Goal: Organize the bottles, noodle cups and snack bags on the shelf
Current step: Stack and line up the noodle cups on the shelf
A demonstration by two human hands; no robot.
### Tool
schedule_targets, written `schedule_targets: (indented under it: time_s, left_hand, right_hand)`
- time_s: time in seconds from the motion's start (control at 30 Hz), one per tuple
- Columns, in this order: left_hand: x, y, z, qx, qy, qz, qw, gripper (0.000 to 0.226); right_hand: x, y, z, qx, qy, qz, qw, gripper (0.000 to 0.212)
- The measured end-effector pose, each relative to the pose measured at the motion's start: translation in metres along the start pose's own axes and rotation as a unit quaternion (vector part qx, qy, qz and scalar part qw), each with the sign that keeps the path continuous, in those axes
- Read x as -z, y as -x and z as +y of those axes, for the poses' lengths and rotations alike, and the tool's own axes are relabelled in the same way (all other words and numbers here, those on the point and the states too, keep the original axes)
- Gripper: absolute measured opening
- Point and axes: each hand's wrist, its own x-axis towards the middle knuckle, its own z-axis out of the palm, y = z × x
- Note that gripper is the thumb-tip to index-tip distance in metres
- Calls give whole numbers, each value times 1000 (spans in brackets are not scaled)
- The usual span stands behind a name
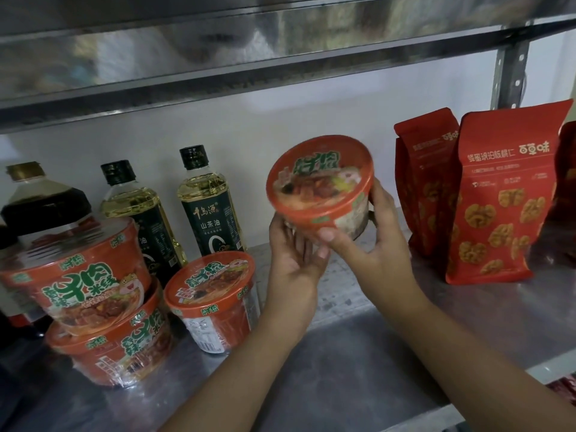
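Observation:
Both hands hold an orange noodle cup [321, 185] in the air above the middle of the steel shelf [358, 353], its lid tilted toward me. My left hand [293, 260] grips it from below; my right hand [377, 232] grips its right side, thumb on the front. At the left, two noodle cups are stacked [90, 282] over [115, 347], and a third cup [215, 294] stands beside them. Behind them stand two yellow oil bottles [137, 210] [208, 204] and a dark sauce bottle [40, 201]. Red snack bags [495, 198] [420, 179] stand at the right.
A steel shelf board [218, 67] runs overhead, close above the bottle caps. A perforated upright post [511, 70] stands at the back right. Another red bag edge [567, 169] shows at the far right. A white wall lies behind the shelf.

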Motion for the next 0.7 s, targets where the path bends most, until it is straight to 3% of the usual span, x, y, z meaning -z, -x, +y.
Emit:
schedule_targets:
  time_s: [0.2, 0.57, 0.7]
  left_hand:
    - [5, -4, 0, -47, -47, 106, 992, 78]
    - [6, -2, 1, -53, -48, 101, 992, 78]
    - [6, -3, 0, -62, -25, 90, 994, 67]
  right_hand:
    - [-7, 5, 10, 2, 21, -64, 998, 90]
    - [-6, 5, 16, -10, 0, -55, 998, 92]
    - [-5, 5, 16, -30, -29, -57, 997, 87]
